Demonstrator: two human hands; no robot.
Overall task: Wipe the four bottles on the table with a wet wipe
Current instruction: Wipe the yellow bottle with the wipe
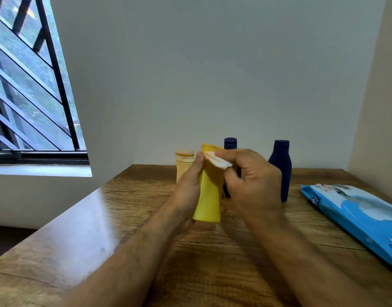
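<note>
My left hand [186, 189] grips a yellow bottle [209, 196] and holds it tilted above the wooden table [102, 229]. My right hand [250, 182] pinches a white wet wipe [217, 161] against the bottle's upper end. Behind the hands stand a pale tan bottle [184, 161] on the left, a dark blue bottle [230, 143] mostly hidden in the middle, and another dark blue bottle [281, 167] on the right.
A blue pack of wet wipes [356, 216] lies flat on the table's right side. The table stands in a corner, with walls behind and to the right. A barred window [29, 85] is at the left.
</note>
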